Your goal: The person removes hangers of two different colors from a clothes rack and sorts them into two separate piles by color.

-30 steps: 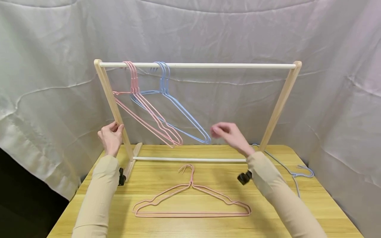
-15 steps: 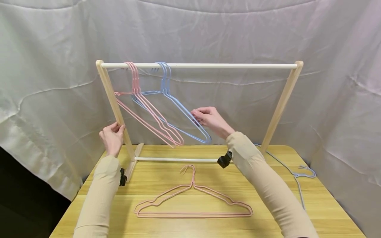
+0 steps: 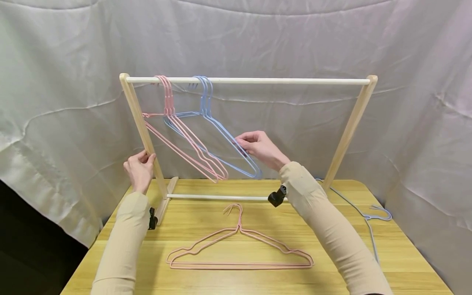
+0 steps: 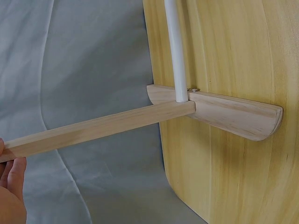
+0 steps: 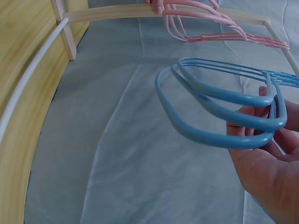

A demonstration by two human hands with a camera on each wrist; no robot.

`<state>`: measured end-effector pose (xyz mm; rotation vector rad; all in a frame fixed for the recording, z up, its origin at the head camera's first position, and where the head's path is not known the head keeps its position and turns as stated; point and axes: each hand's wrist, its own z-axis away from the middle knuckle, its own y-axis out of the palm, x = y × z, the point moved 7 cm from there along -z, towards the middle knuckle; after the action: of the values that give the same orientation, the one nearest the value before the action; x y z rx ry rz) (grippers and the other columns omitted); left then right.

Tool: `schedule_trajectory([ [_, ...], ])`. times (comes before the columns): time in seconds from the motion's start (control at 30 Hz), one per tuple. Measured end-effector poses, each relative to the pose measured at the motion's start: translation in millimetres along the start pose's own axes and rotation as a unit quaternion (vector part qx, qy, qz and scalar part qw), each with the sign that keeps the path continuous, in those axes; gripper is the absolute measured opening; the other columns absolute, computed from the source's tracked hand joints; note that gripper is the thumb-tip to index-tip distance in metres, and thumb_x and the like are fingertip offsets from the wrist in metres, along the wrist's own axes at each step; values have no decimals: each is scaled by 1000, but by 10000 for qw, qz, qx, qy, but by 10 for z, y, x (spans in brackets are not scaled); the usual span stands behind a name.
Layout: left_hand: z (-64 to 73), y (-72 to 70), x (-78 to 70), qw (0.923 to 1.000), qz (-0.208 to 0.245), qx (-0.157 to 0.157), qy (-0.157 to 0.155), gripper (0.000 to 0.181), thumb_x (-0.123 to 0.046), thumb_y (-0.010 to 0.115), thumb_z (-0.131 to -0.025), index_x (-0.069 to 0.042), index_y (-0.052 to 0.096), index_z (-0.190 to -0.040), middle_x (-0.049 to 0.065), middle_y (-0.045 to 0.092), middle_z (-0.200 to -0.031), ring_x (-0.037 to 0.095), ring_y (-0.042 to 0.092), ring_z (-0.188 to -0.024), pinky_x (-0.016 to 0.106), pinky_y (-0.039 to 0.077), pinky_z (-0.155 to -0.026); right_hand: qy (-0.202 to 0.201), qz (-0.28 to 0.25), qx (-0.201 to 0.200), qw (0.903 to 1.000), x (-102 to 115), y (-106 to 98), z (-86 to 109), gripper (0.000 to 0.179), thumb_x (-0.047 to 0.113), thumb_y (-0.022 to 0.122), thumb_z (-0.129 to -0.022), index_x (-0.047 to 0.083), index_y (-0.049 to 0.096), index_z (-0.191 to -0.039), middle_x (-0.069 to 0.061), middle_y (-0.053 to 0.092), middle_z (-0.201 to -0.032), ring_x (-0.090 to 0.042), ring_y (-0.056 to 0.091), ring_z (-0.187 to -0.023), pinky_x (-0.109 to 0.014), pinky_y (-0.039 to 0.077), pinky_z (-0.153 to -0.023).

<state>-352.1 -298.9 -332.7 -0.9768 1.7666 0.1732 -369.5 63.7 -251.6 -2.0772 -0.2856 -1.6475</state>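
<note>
left hand [image 3: 139, 170] grips the slanted light wooden post [image 3: 141, 131] of the rack. right hand [image 3: 259, 148] pinches the lower arm of the blue wire hangers [image 3: 221, 135] hanging on the white top rod [image 3: 258, 81], next to the pink wire hangers [image 3: 184, 139]. another pink wire hanger [image 3: 239, 248] lies flat on the wooden table [image 3: 206, 282].

Staged recording corner rather than a lived-in room: crumpled grey-white cloth backdrop [image 3: 258, 37] hung across the whole far side and both flanks, hiding any walls. Pale wooden tabletop [image 3: 206, 241] set alone in front of it, bearing a small tabletop clothes rack [image 3: 247, 81] of light wood with white rails. Dark gap at the near left, below the cloth's edge.
</note>
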Motion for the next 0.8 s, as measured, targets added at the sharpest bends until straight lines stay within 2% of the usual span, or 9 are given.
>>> schedule_trajectory([
  [0.23,4,7,2,10000,12,63,-51,30,-21,70,-95,-3,73,-120,22,73,-115,37,46,-127,48,28,-109,21,411,-6,9992,22,-14,14,29,11,55,-103,-9,64,-122,8,68,-84,-10,60,-80,-26,53,-76],
  [0.37,8,5,1,9999,31,88,-78,31,-20,69,-96,-3,73,-121,22,72,-116,37,46,-128,48,28,-109,123,586,34,9982,41,-21,31,27,8,56,-102,-8,63,-123,2,69,-93,-9,60,-83,-24,52,-78],
  [0.5,9,-4,-9,10000,22,48,-53,30,-20,69,-96,-3,73,-120,23,72,-115,36,48,-129,48,30,-110,211,466,35,9987,61,-19,55,28,4,54,-102,-9,60,-125,-1,68,-96,-8,60,-85,-25,52,-82],
  [0.67,13,0,-13,10000,17,72,-48,31,-20,69,-96,-2,72,-121,23,72,-116,37,47,-129,49,29,-109,62,207,-374,9991,104,-22,81,27,3,56,-99,-13,60,-121,5,64,-83,-8,55,-74,-23,46,-73],
  [0.8,18,6,-8,9999,29,95,-71,31,-21,68,-96,-2,72,-121,23,72,-117,38,44,-128,50,26,-108,-288,488,-903,9943,155,-40,96,25,3,61,-97,-14,63,-114,6,60,-73,-7,48,-64,-20,41,-62],
])
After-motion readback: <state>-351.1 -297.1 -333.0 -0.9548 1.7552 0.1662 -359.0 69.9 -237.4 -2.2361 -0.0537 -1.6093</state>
